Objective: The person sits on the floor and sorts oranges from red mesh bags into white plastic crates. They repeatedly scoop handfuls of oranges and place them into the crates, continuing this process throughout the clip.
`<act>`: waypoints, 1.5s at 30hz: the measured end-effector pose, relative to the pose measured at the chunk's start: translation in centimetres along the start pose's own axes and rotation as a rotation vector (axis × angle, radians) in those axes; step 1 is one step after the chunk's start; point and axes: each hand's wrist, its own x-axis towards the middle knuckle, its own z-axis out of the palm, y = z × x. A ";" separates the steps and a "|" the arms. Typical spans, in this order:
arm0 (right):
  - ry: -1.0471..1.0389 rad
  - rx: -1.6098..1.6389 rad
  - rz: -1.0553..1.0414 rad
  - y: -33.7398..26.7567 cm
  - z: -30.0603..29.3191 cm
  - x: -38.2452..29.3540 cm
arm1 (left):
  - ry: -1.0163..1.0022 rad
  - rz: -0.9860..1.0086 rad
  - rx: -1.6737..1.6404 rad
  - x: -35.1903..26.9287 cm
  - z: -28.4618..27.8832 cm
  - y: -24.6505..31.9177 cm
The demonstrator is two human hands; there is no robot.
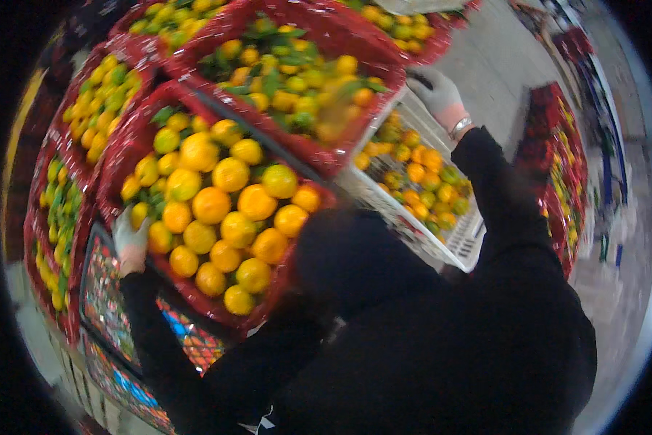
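My left hand point(130, 239), in a pale glove, is at the left edge of a red-lined crate point(195, 302) of large orange and yellow-green citrus fruits point(211, 205). Its fingers are beside a small yellow citrus fruit point(139, 215); whether they grip it or the rim is unclear. My right hand point(437, 98), gloved, with a metal watch or bracelet on the wrist, reaches to the upper corner of a white plastic crate point(470, 239) that holds smaller citrus fruits point(423, 174). Its fingertips lie near the corner of the adjoining red-lined crate point(326, 155), and their grip is hard to see.
More red-lined crates of leafy citrus stand at the left point(100, 109) and top point(179, 27). Dark-framed crates with colourful contents point(105, 288) are at the lower left. Another red-lined row point(568, 179) stands at right, across the grey floor point(494, 60). A dark-clothed body fills the lower middle.
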 end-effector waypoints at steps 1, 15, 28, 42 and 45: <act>0.057 -0.031 0.098 3.5 -1.4 -3.2 | -0.016 0.029 0.028 0.8 0.0 -0.1; -0.178 -0.297 0.781 27.4 9.2 -15.4 | -0.118 -0.030 -0.076 1.4 0.0 -2.2; -0.235 0.477 0.853 25.1 9.0 -18.0 | -0.125 -0.050 -0.148 1.0 -0.2 -2.0; -0.366 -0.213 0.688 32.9 14.5 -14.1 | -0.080 -0.082 -0.164 0.1 -2.2 3.9; -0.084 0.320 0.833 30.4 12.3 -16.0 | -0.008 -0.029 -0.012 0.4 -1.9 3.6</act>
